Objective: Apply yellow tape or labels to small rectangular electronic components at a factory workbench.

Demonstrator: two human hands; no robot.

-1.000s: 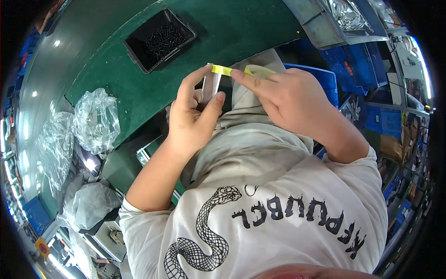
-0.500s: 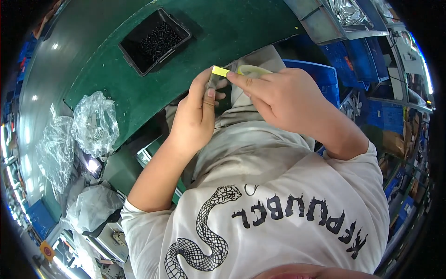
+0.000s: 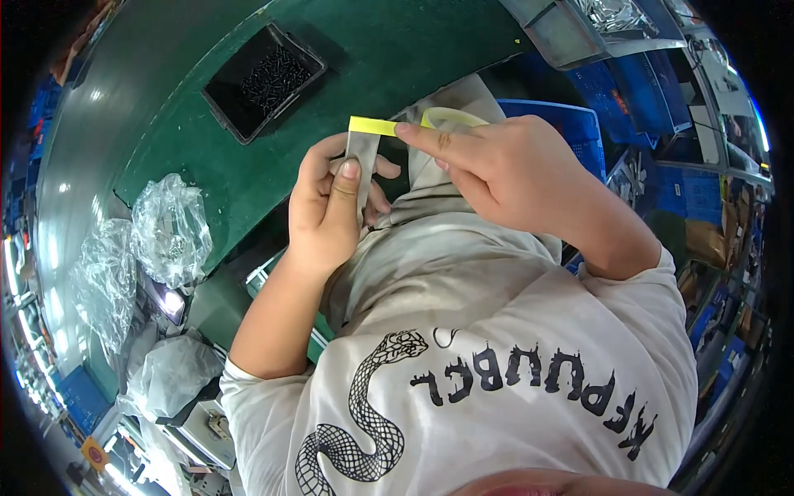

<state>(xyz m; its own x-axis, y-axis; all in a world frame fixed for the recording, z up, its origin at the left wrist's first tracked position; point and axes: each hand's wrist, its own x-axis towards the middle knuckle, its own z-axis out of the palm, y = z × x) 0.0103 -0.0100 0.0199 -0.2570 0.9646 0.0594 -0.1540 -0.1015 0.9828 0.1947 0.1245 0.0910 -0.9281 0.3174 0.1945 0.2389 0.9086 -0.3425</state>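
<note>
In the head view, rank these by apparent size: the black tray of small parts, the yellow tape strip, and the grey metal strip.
1. Black tray of small parts, clearly largest.
2. Grey metal strip in the left hand.
3. Yellow tape strip pulled by the right hand.
Both strips sit nearer the camera, and fingers partly cover the metal one.

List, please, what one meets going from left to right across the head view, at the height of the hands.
Clear plastic bags → left hand → grey metal strip with yellow tape → right hand → blue crate.
</note>
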